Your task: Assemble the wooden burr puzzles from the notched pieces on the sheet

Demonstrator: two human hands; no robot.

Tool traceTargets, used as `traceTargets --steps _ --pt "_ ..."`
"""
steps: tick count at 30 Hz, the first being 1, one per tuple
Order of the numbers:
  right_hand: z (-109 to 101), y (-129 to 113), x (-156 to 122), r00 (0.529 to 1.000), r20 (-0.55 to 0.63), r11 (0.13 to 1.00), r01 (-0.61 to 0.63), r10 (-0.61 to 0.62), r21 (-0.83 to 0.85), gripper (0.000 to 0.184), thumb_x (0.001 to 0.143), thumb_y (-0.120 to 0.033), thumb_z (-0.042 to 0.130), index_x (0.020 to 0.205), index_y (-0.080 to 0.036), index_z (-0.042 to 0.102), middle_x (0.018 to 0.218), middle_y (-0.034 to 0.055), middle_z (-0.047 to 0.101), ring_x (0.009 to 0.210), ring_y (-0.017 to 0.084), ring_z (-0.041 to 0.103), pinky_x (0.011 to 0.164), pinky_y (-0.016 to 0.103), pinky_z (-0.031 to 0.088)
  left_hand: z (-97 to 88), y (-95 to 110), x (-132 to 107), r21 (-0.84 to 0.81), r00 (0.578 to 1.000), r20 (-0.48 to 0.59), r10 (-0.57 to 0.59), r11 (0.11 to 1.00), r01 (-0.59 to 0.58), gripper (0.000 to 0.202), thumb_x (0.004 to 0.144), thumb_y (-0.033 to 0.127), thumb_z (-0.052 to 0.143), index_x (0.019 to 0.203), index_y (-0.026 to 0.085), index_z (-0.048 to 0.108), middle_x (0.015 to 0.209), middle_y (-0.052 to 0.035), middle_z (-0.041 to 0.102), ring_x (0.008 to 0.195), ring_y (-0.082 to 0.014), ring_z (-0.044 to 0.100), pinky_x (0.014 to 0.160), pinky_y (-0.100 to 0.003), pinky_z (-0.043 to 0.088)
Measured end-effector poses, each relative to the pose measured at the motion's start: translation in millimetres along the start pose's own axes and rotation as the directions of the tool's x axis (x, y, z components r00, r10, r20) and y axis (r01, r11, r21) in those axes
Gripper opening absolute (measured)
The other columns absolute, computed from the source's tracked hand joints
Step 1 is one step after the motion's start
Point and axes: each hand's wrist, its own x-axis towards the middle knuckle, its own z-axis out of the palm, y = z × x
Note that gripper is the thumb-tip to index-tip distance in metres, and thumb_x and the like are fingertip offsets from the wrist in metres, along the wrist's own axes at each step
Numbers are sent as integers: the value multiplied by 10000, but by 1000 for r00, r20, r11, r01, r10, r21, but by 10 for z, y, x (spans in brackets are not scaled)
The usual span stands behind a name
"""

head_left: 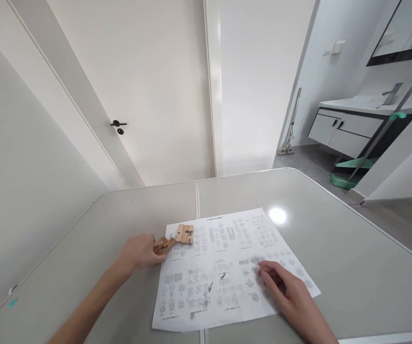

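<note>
My left hand (pixel 144 251) is closed on some notched wooden puzzle pieces (pixel 164 245) at the left edge of a printed sheet (pixel 227 286). Just beyond them, a group of light wooden blocks (pixel 184 234) lies fitted together on the sheet's upper left corner. Small grey diagrams and lines of text cover the paper; they are too small to read. My right hand (pixel 280 284) rests over the right part of the sheet, its fingers loosely curled and slightly apart, with nothing seen in it. Part of its palm is hidden.
The sheet lies on a grey table (pixel 334 258) with a seam down its middle. Behind the table stands a white door (pixel 148 71) with a black handle. At the right are a washbasin cabinet (pixel 349 126), a mop (pixel 291 124) and a green dustpan (pixel 345 180).
</note>
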Motion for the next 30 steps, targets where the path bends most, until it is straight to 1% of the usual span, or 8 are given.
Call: traceTargets --steps 9,12,16,20,23,25,27,30 --pt "-21 -47 -12 1000 -14 1000 5 -5 -5 398 983 -562 512 1134 -242 694 1014 82 778 869 244 742 757 314 609 184 313 -512 -64 993 18 113 992 -112 401 753 572 571 922 228 688 794 -63 722 718 -260 681 577 -297 355" --pt "-23 -72 -12 1000 -26 1000 11 -11 5 401 970 -566 537 1127 -240 708 1002 84 783 863 251 745 744 314 613 299 537 -524 -146 984 -55 169 973 -176 398 742 577 605 923 233 690 701 -52 685 637 -255 645 559 -300 328" --pt "-10 -90 -3 999 -46 1000 12 -12 10 412 970 -584 531 1106 -240 712 982 82 782 858 258 741 746 325 608 502 963 -341 -315 940 -256 227 899 -303 373 713 586 702 753 220 640 556 -48 570 499 -229 542 530 -311 254" --pt "-6 -92 0 999 -46 1000 18 -17 18 421 982 -581 512 1107 -225 700 993 102 772 876 269 729 785 348 597 641 1469 -162 -506 879 -381 286 731 -457 377 700 573 775 764 229 635 501 1 460 463 -205 475 536 -307 254" --pt "-15 -110 -5 999 -31 999 24 -23 23 410 996 -559 495 1130 -218 678 992 107 764 877 265 719 797 351 587 606 1737 -133 -612 864 -389 318 612 -501 609 722 656 773 1124 217 645 565 5 525 518 -228 514 567 -306 300" --pt "-21 -127 -12 999 -21 999 34 -33 20 391 1010 -539 475 1128 -218 664 992 101 757 880 257 712 804 349 577 538 1796 -119 -686 879 -362 311 549 -477 673 807 679 695 1291 229 569 725 -36 632 613 -248 572 604 -316 349" --pt "-22 -134 -21 999 -20 999 47 -47 4 369 1021 -517 461 1120 -221 657 999 94 749 886 250 706 807 346 570 483 1761 -75 -737 890 -349 292 501 -454 560 932 649 555 1301 228 563 915 -82 672 754 -259 612 668 -333 399" --pt "-8 -112 -20 996 -58 996 69 -72 -60 331 1035 -474 441 1135 -232 645 1021 84 732 855 236 697 781 346 573 478 1625 41 -805 877 -352 326 373 -462 479 1031 578 400 1233 199 613 901 -65 633 783 -209 587 702 -316 432"
